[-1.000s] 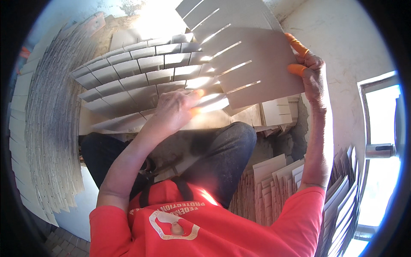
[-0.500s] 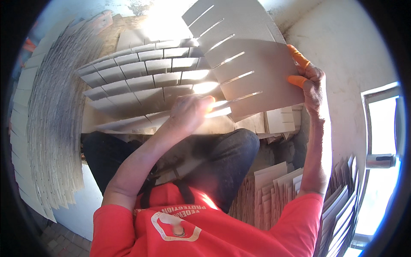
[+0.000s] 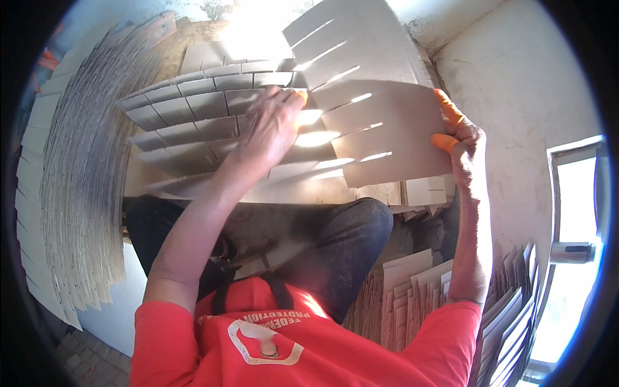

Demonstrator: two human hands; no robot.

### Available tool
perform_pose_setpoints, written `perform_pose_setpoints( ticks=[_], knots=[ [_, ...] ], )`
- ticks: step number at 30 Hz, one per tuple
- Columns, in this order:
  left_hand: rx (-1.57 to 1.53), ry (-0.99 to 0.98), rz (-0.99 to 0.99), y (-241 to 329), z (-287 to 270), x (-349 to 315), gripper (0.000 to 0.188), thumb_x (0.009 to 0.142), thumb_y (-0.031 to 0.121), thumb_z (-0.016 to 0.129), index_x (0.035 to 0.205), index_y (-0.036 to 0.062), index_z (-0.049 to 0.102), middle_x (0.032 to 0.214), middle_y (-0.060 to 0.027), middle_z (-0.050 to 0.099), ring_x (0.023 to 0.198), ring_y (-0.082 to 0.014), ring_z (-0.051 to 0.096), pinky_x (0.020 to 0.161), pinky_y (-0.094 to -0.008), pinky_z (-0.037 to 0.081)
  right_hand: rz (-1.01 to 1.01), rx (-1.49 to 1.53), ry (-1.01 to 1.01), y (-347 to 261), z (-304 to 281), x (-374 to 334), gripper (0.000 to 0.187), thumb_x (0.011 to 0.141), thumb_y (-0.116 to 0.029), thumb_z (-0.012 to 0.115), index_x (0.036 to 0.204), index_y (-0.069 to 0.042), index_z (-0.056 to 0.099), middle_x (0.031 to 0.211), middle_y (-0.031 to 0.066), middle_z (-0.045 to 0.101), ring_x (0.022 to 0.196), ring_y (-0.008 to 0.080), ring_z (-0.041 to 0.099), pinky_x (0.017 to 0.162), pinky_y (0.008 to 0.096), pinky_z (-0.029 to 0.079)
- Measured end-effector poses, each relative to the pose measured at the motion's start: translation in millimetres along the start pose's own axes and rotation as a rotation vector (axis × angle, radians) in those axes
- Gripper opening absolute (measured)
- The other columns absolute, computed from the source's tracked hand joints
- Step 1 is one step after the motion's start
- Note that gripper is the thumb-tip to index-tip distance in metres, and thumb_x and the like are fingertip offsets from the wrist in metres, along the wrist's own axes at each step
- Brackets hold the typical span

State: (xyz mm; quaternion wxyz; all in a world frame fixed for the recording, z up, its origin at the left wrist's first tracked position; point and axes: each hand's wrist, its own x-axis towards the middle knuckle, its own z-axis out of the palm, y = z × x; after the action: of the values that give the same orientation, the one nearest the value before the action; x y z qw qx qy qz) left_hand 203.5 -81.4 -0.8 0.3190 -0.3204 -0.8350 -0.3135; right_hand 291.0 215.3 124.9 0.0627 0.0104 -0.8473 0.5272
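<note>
My right hand (image 3: 465, 138), with orange covers on thumb and finger, grips the right edge of a large grey cardboard sheet (image 3: 400, 129) held tilted. Several parallel slots run in from the sheet's left edge. Left of it, several slotted cardboard strips (image 3: 171, 116) stand on edge in rows, their right ends close to the sheet's slots. My left hand (image 3: 274, 122) reaches over these rows, its fingers pinched together at the right end of a strip toward the back. An orange cover shows at its fingertip. The exact contact is partly hidden by the hand and glare.
A long stack of slotted cardboard pieces (image 3: 97, 168) rises at the left. More cardboard sheets stand at the lower right (image 3: 412, 290). The strips rest on a board (image 3: 258, 193) in front of my knees. A wall (image 3: 516, 90) and a bright window (image 3: 577, 193) lie to the right.
My left hand has moved away from me, from the nearest strip to one farther back. My right hand and the sheet have shifted slightly down.
</note>
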Motion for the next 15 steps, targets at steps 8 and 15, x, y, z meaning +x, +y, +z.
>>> perform_pose_setpoints(
  ticks=[8,15],
  knots=[
    [0.002,-0.42,-0.245,-20.4,3.1,4.4,0.008,0.077,-0.001,0.058,0.072,0.0024,0.062,0.071,-0.0202,0.063,0.072,-0.037,0.066,0.067,-0.048,0.052,0.003,0.004,-0.016,8.2,4.4,2.1,0.076,0.071,0.015,0.044,0.143,-0.006,0.051,0.101,0.0029,0.068,0.084,0.0033,0.055,0.077,0.0153,0.04],
    [-0.016,-0.333,-0.246,-41.0,-2.2,26.0,0.01,0.077,-0.004,0.059,0.079,0.0029,0.066,0.078,-0.022,0.064,0.073,-0.0369,0.065,0.071,-0.0481,0.052,-0.015,-0.083,-0.037,14.9,-2.3,0.6,0.076,0.071,0.017,0.041,0.143,-0.006,0.051,0.112,0.0089,0.069,0.093,0.0073,0.06,0.085,0.0188,0.044]
  ],
)
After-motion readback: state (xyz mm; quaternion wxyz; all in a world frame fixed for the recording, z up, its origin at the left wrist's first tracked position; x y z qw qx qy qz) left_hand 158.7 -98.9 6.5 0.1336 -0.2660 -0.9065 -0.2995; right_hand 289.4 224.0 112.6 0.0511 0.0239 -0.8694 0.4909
